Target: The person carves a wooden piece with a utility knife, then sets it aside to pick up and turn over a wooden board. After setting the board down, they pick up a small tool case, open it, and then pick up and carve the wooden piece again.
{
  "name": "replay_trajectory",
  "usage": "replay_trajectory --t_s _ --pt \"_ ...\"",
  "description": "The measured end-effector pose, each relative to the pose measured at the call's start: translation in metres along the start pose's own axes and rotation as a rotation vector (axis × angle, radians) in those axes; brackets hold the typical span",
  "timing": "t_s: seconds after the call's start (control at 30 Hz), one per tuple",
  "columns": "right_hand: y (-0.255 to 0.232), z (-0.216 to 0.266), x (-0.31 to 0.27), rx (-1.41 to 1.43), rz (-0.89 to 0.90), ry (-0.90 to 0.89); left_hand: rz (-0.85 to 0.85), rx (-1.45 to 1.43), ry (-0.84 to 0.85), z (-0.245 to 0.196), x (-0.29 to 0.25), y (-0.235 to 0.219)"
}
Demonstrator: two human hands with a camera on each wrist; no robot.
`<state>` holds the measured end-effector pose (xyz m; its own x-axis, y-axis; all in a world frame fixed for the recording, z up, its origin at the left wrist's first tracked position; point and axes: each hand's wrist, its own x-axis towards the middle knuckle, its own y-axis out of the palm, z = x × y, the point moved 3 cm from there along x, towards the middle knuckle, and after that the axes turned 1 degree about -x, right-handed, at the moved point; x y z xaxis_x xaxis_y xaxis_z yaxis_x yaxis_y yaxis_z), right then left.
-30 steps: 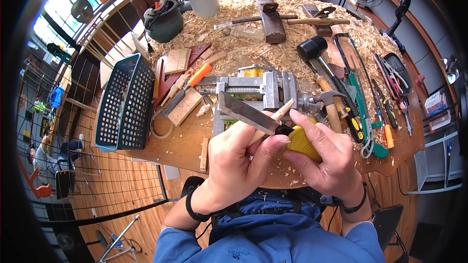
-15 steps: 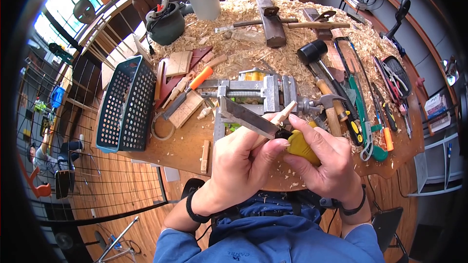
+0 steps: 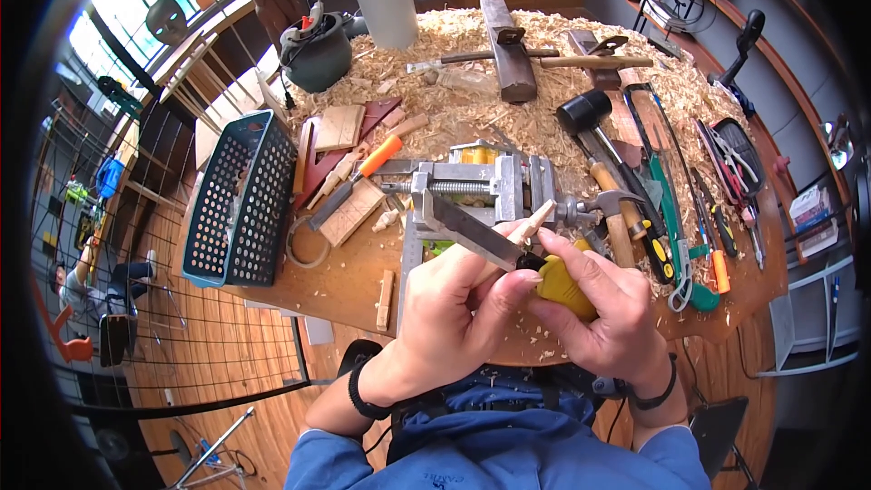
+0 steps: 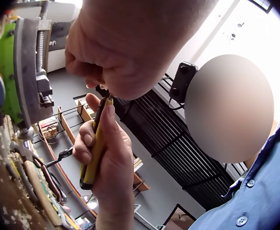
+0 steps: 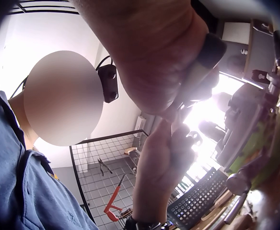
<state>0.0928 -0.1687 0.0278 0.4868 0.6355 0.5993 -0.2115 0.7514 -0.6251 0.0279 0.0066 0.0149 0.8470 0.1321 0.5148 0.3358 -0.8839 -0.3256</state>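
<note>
My right hand (image 3: 606, 308) grips the yellow and black handle of a chisel (image 3: 564, 290). Its broad steel blade points up and to the left, lying across the fingers side of my left hand (image 3: 449, 308). That hand holds a small pale piece of carved wood (image 3: 533, 223), whose tapered tip sticks out past the blade; the rest is mostly hidden by blade and fingers. The left thumb lies near the base of the blade, close to the handle. In the left wrist view the chisel handle (image 4: 96, 153) runs along the right hand's fingers.
A metal vise (image 3: 472, 186) stands just beyond my hands. A perforated basket (image 3: 238, 204) and an orange-handled chisel (image 3: 379, 156) lie to the left. On the right are a black mallet (image 3: 583, 111), a hammer (image 3: 617, 204) and a green-handled saw (image 3: 667, 209). Wood shavings (image 3: 435, 45) cover the back.
The bench has slid slightly down in the head view as the camera tilts. Both hands keep their holds, with the chisel and wood shifting only slightly.
</note>
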Motion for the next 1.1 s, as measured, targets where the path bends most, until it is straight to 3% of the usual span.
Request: replay_trajectory --t_s 0.17,0.27,0.37,0.5,0.67,0.9,1.1 --pt "0.0020 -0.0031 -0.0024 0.029 0.027 0.014 0.036 -0.219 -0.112 0.0012 -0.0016 0.0060" --pt "0.0003 -0.0015 -0.0020 0.014 0.052 0.035 0.069 -0.181 -0.141 -0.0011 -0.0008 0.0023" --pt "0.0020 -0.0026 -0.0008 0.014 0.012 -0.001 0.058 -0.050 -0.058 -0.0038 0.0021 -0.0006" --pt "0.0009 -0.0025 -0.0006 0.009 0.017 0.012 0.036 -0.041 -0.085 -0.0044 0.0021 -0.0017" --pt "0.0011 -0.0029 -0.0005 0.007 0.009 0.011 -0.051 -0.038 0.014 0.0028 0.0013 0.0009" --pt "-0.0007 -0.0025 -0.0005 -0.022 0.010 0.005 -0.025 0.019 -0.053 -0.0044 0.0014 -0.0026" --pt "-0.0013 -0.0022 -0.0010 -0.033 -0.004 -0.005 -0.061 0.112 0.022 -0.0057 0.0026 -0.0031"
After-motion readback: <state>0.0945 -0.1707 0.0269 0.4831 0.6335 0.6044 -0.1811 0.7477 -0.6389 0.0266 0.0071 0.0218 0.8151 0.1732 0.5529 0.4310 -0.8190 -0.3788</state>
